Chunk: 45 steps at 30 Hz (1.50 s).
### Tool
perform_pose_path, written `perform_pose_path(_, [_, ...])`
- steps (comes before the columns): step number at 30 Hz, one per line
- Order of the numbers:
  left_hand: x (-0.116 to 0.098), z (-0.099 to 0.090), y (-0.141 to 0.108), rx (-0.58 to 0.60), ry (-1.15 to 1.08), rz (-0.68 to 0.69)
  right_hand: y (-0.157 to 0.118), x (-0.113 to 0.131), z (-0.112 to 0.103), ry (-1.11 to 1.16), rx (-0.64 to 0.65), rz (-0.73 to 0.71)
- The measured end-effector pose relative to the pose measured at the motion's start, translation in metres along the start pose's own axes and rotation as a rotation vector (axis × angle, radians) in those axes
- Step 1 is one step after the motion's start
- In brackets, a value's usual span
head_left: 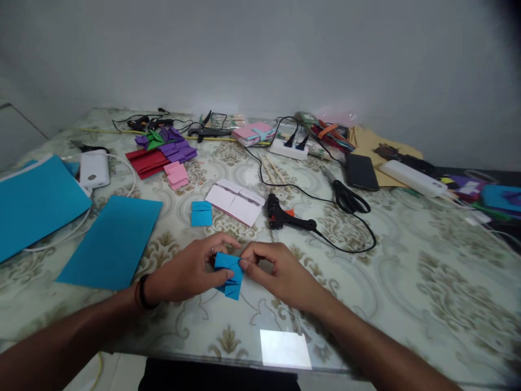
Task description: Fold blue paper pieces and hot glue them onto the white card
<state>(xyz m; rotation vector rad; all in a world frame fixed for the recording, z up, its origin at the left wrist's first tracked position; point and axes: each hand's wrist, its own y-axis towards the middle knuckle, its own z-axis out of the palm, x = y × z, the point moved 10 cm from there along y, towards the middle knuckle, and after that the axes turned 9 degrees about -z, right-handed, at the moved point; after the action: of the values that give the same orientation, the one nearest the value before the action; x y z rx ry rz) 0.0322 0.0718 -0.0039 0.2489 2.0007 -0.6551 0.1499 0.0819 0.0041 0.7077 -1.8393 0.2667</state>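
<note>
Between my two hands, just above the near part of the table, is a folded blue paper piece (228,263) with creases and a flap at its lower end. My left hand (198,270) grips its left side, thumb lying across the front. At its right edge, my right hand (273,270) pinches the paper between thumb and forefinger. A smaller folded blue square (201,214) lies beyond my left hand. Beside that rests a folded white paper (236,201) with slits, and a black glue gun (290,215) lies to its right.
Blue sheets (112,244) cover the left side, near a white power bank (94,169). Folded red (147,163), purple (178,149) and pink papers (176,175) sit behind. Black scissors (350,196), a dark phone (362,172) and a white power strip (288,148) lie to the right, with cords between.
</note>
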Motion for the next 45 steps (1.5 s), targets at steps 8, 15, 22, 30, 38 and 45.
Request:
perform_pose_path(8, [-0.003, 0.001, 0.003, 0.011, 0.065, 0.034, -0.002, 0.005, -0.015, -0.076, -0.060, -0.034])
perform_pose_path(15, [-0.008, -0.004, 0.001, -0.061, 0.111, 0.090, -0.001, 0.010, -0.011, -0.040, -0.036, -0.066])
perform_pose_path(22, [-0.001, 0.001, 0.002, 0.001, 0.120, 0.035, -0.002, 0.012, -0.003, -0.059, 0.029, -0.086])
perform_pose_path(30, [-0.003, 0.004, 0.001, 0.022, 0.152, 0.028, -0.001, 0.013, 0.002, -0.115, 0.072, -0.100])
perform_pose_path(38, [-0.004, 0.000, 0.001, -0.001, 0.105, 0.041, -0.002, 0.016, 0.002, -0.110, 0.087, -0.124])
perform_pose_path(45, [-0.007, -0.002, 0.001, -0.028, 0.119, 0.047, -0.002, 0.015, 0.006, -0.107, 0.111, -0.122])
